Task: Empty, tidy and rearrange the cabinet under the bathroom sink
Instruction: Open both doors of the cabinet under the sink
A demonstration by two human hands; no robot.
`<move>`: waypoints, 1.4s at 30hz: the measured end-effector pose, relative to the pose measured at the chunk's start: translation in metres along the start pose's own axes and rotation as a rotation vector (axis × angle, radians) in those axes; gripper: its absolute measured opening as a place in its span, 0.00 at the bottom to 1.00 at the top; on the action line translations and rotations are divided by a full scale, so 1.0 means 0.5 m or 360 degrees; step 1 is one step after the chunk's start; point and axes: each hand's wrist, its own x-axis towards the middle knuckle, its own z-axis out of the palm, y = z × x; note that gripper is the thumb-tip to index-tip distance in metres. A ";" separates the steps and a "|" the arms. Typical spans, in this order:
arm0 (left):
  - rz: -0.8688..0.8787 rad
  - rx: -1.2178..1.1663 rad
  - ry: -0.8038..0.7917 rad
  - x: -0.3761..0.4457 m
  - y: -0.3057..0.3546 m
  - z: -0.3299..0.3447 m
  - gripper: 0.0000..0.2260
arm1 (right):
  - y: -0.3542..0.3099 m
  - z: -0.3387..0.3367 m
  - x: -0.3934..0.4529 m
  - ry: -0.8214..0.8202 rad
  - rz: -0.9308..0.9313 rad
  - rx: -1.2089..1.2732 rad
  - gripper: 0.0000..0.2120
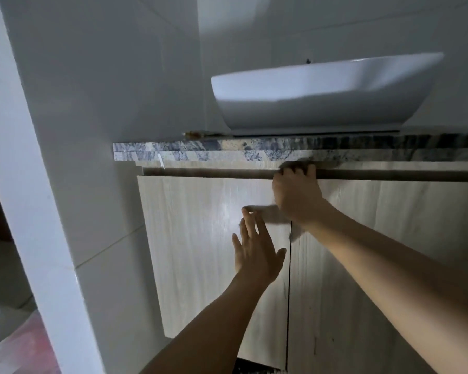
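Pale wood-grain cabinet doors (pixel 214 238) closed, right hand (pixel 295 195) gripping top edge.

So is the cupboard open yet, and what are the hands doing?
Left cabinet door: shut.
Right cabinet door: shut, or barely started.
Right hand: fingers curled over the doors' top edge.
Left hand: fingers spread against the left door.
Sink basin: upright on the countertop.

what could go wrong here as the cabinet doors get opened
1. The right hand hooks its fingers over the top edge by the seam, under the stone countertop; they could get pinched or scraped in that narrow gap.
2. The left hand lies flat against the left door, which could block it from swinging out.
3. The light is dim, so anything falling out may be missed.
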 end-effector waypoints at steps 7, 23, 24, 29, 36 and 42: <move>-0.0072 -0.0037 -0.0112 -0.017 0.020 -0.024 0.48 | -0.008 -0.015 -0.011 -0.0050 -0.0088 0.0009 0.16; -0.0205 -0.0394 0.0129 -0.220 -0.053 -0.149 0.49 | -0.114 -0.113 -0.206 0.0240 -0.0244 0.1025 0.12; -0.0173 -0.0408 0.0126 -0.237 -0.073 -0.158 0.49 | -0.131 -0.121 -0.218 0.0265 -0.0233 0.1082 0.13; -0.0006 -0.0625 0.0127 -0.314 -0.197 -0.237 0.50 | -0.238 -0.181 -0.264 0.0298 -0.0348 0.1333 0.15; -0.0263 -0.0766 0.0155 -0.422 -0.361 -0.373 0.29 | -0.415 -0.195 -0.268 0.0192 -0.0792 0.1675 0.20; -0.0485 -0.0588 0.0355 -0.450 -0.463 -0.436 0.05 | -0.555 -0.227 -0.245 0.0242 -0.1002 0.1536 0.23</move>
